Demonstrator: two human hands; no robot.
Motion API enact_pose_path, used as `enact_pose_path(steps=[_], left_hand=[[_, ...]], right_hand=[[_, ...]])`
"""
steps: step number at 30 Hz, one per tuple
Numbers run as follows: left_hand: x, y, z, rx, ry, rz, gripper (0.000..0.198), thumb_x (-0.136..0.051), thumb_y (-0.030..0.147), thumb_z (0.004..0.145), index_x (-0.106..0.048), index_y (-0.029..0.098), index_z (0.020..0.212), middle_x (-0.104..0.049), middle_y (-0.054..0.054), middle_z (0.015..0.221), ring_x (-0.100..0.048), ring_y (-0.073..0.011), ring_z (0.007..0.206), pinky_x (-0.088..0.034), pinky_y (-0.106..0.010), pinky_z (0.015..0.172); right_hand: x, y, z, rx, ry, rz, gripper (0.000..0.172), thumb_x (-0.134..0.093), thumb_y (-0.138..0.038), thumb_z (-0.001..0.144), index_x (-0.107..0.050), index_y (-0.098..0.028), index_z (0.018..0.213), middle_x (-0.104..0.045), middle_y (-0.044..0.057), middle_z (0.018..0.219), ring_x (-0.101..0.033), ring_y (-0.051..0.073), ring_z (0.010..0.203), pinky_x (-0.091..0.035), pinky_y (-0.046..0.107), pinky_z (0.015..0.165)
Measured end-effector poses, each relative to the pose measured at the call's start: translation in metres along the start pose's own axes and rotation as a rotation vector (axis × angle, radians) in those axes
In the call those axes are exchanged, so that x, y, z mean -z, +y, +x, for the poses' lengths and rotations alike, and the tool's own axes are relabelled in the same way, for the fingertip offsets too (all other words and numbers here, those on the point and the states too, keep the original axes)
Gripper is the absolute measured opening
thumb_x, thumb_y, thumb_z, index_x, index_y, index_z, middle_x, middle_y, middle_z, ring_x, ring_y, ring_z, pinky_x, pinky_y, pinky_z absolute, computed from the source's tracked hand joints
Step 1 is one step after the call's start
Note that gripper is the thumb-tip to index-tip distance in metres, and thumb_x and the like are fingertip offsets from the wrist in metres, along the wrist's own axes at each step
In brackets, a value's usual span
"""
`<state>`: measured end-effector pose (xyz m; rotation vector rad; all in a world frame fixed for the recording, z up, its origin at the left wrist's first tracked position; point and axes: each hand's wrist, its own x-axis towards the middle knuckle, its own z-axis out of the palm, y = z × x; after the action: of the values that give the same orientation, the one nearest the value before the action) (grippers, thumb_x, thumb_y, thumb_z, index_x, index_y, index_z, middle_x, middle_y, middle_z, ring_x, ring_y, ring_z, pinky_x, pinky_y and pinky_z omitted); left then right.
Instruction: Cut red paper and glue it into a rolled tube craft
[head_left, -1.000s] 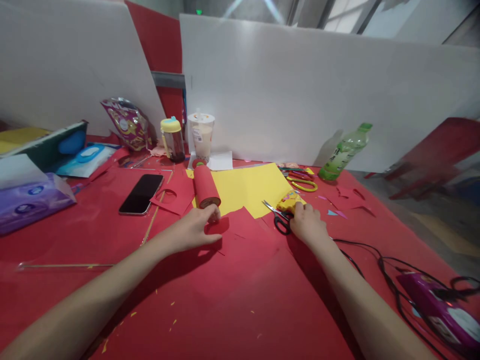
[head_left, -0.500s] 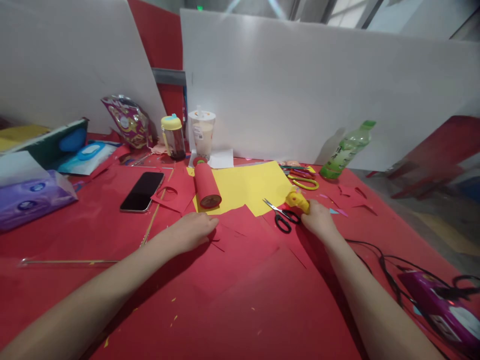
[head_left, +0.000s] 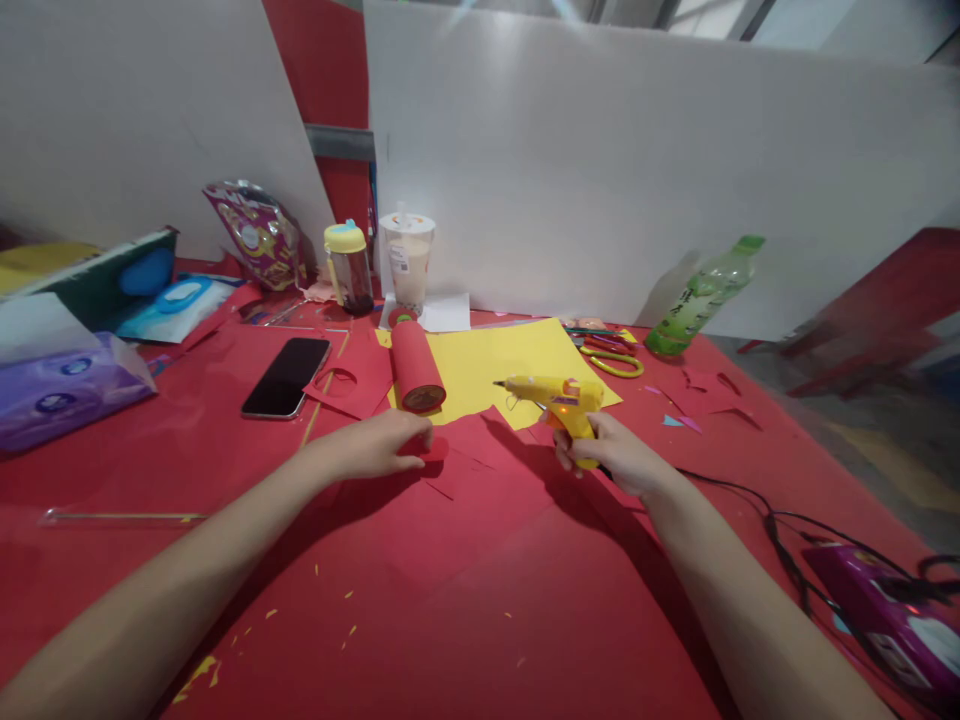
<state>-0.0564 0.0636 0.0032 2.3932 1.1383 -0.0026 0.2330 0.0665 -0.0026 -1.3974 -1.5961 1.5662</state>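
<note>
My right hand (head_left: 611, 456) grips a yellow hot glue gun (head_left: 556, 397) lifted off the table, its nozzle pointing left over the yellow paper sheet (head_left: 501, 366). My left hand (head_left: 373, 446) rests on the red table, fingertips pinching a small red paper piece (head_left: 433, 450). Just beyond it lies a rolled red paper tube (head_left: 415, 367). The glue gun's black cord (head_left: 757, 505) trails right from my wrist.
A black phone (head_left: 286, 376) lies left of the tube. A bubble tea cup (head_left: 407, 266) and a small yellow-lidded bottle (head_left: 349, 268) stand at the back. Scissors with yellow handles (head_left: 611, 355), a green bottle (head_left: 703, 295), a purple tissue pack (head_left: 52, 391) and white boards behind.
My right hand picked the glue gun up from beside the black scissors and swung it left over the yellow sheet. My left hand let go of the tube's end and pinched the red piece.
</note>
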Motion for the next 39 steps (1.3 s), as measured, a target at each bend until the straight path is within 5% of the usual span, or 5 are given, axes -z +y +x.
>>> enact_pose_path(steps=[4,9,15,39], left_hand=[[0.003,-0.01,0.001,0.101,0.033,-0.225,0.015,-0.05,0.026,0.076,-0.053,0.018,0.088,-0.06,-0.005,0.091,-0.055,-0.0165,0.083,-0.04,-0.027,0.072],[0.004,-0.013,0.001,0.144,0.019,-0.311,0.016,-0.052,0.025,0.075,-0.054,0.017,0.088,-0.06,-0.006,0.094,-0.055,-0.0161,0.085,-0.04,-0.027,0.074],[0.002,-0.015,0.002,0.069,0.002,-0.315,0.018,-0.054,0.024,0.073,-0.054,0.017,0.09,-0.061,-0.006,0.091,-0.055,-0.0159,0.079,-0.04,-0.028,0.072],[0.005,-0.009,0.0,-0.006,-0.106,-0.328,0.024,-0.058,0.018,0.069,-0.055,0.018,0.093,-0.061,-0.007,0.098,-0.055,-0.0182,0.091,-0.04,-0.031,0.078]], right_hand=[[-0.004,-0.002,-0.008,-0.049,-0.229,-0.012,0.024,-0.044,-0.012,0.049,-0.047,-0.017,0.073,-0.047,-0.006,0.056,-0.049,0.008,0.041,-0.036,0.019,0.038],[-0.012,0.004,-0.008,-0.098,-0.34,-0.089,0.022,-0.042,-0.011,0.054,-0.047,-0.016,0.075,-0.048,-0.007,0.048,-0.048,0.008,0.037,-0.035,0.018,0.036],[-0.022,0.0,-0.009,-0.095,-0.351,-0.214,0.022,-0.05,-0.023,0.071,-0.049,-0.015,0.091,-0.048,-0.008,0.042,-0.05,0.009,0.035,-0.035,0.018,0.036],[-0.033,-0.008,-0.014,-0.137,-0.449,-0.335,0.011,-0.044,-0.012,0.067,-0.049,-0.016,0.076,-0.046,-0.009,0.034,-0.048,0.009,0.03,-0.033,0.016,0.034]])
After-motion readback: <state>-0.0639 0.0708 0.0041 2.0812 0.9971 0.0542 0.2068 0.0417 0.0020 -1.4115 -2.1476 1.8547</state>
